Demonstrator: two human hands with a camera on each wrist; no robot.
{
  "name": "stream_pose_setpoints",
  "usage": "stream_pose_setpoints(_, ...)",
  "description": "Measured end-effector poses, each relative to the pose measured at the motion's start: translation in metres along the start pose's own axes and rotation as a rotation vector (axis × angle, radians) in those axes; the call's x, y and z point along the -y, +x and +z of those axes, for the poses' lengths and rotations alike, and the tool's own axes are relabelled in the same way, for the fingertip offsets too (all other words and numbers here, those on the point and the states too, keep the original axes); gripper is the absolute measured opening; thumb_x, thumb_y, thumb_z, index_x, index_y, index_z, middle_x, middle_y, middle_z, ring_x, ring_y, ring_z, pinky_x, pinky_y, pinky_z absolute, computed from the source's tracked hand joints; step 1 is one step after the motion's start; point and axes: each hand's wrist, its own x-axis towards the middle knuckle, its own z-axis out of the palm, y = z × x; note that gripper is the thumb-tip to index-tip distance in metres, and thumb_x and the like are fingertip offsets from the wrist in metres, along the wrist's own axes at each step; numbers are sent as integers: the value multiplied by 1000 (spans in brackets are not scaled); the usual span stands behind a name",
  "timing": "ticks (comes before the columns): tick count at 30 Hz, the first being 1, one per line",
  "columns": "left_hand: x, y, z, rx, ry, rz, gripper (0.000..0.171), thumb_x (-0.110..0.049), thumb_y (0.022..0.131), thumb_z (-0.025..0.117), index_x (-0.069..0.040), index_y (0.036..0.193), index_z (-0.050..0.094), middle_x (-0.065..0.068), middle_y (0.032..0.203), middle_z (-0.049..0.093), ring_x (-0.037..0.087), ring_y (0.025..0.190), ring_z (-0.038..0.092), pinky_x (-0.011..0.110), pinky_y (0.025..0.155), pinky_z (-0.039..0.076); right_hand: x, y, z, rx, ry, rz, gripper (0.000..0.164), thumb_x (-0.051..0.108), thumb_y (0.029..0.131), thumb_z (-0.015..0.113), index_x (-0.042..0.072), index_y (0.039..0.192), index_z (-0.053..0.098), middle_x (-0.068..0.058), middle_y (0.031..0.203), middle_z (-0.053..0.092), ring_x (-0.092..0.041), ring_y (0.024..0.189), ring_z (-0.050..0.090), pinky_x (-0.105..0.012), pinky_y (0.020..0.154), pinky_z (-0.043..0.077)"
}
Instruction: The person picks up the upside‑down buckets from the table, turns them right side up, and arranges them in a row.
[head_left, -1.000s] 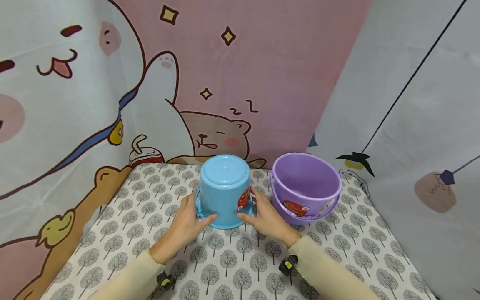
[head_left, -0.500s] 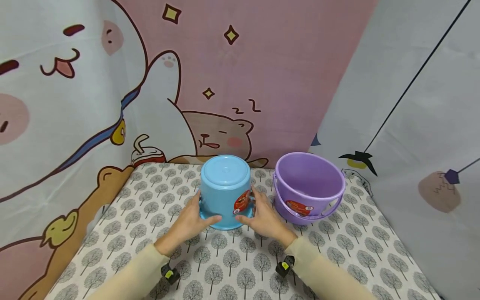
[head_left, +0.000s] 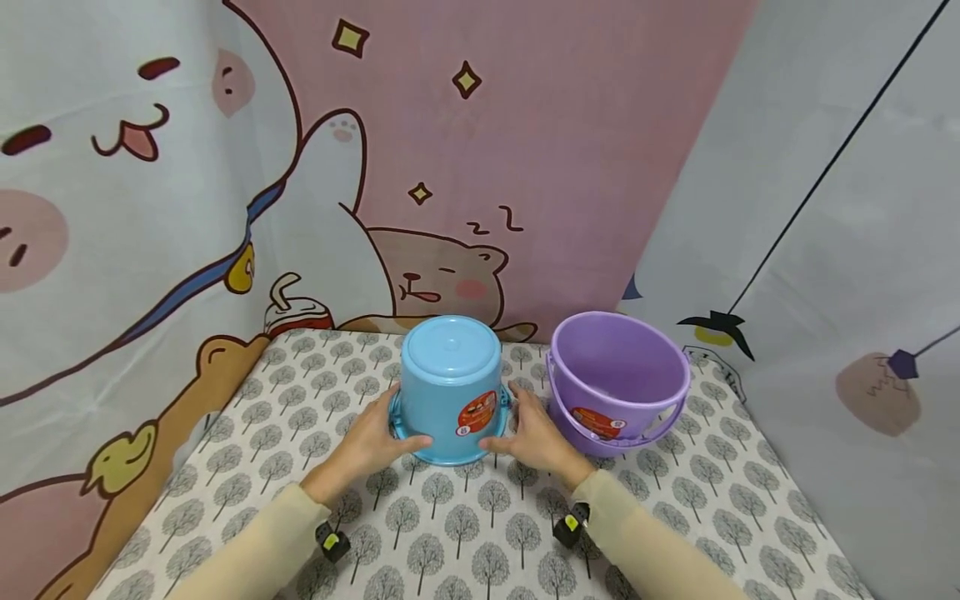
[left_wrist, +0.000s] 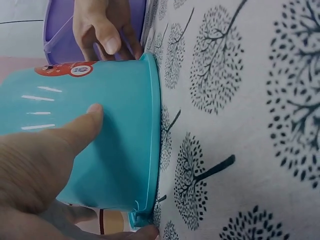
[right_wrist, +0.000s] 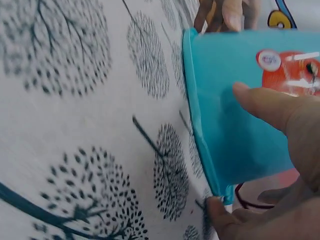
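A light blue bucket [head_left: 438, 404] stands upside down on the patterned cloth, its rim down and its base up. An oval red sticker [head_left: 477, 413] faces front right. My left hand [head_left: 367, 440] holds its left side, the thumb across the front wall and the fingers by the rim. From the right, my right hand [head_left: 536, 437] holds it in the same way, thumb on the wall near the sticker. Close to the right hand a purple bucket [head_left: 611, 404] sits upright, mouth up, with its handle hanging down in front. Some fingertips are hidden behind the blue bucket.
The tabletop is covered by a cloth [head_left: 427, 533] with grey tree prints. Behind it hangs a pink and white cartoon curtain [head_left: 570, 167], close to the table's back edge, and white fabric [head_left: 847, 275] hangs along the right.
The blue bucket has turned in place: its red sticker has come round from the right side toward the front. Both hands stay beside it with small shifts. The purple bucket stands where it was.
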Motion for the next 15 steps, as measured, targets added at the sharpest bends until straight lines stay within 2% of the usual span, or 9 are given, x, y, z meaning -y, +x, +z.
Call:
stream_pose_setpoints(2,0,0,1,4,1,-11,128,-45,92,101,1,183,24,37,180,43,61,162,51,80,132,46,-4,5,0,18,13,9,137,33,83,108,-3,183,22,-36,186,34,-58,174,34,-79,143,28)
stream_pose_setpoints(5,-2,0,1,2,13,-37,127,-47,92,101,-4,185,24,34,182,42,60,163,50,80,132,46,-7,13,0,44,52,2,135,32,83,109,4,185,24,-30,182,45,-54,171,43,-78,143,31)
stream_pose_setpoints(9,-3,2,3,-2,27,-48,127,-48,93,100,-2,184,24,35,183,41,60,164,49,79,133,46,-6,17,1,56,98,3,129,31,81,110,14,184,34,-20,173,60,-48,165,54,-77,141,35)
stream_pose_setpoints(15,0,3,4,-12,6,-35,124,-47,95,98,2,183,26,37,182,41,60,165,48,78,135,45,-6,16,2,42,68,15,127,34,79,110,14,182,38,-20,175,57,-48,167,49,-79,142,33)
